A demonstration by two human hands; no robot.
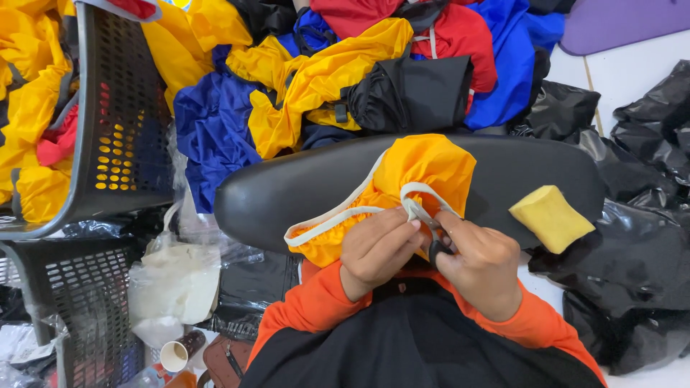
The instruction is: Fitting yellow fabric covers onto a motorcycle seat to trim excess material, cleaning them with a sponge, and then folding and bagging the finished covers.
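Orange fabric pouch [424,169] on black padded board [302,190], long axis from lower left to upper right | white drawstring [338,218] trails left | left hand [377,251] pinches cord, fingers closed | right hand [481,266] closed on small black scissors [437,248] at cord | yellow sponge [551,218] lies right.

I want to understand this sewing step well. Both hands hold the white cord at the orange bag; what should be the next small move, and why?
Probably draw the white cord a little further through the small black part pinched by the right hand. The left hand grips the cord beside it, and a long slack loop lies across the orange bag on the black pad.
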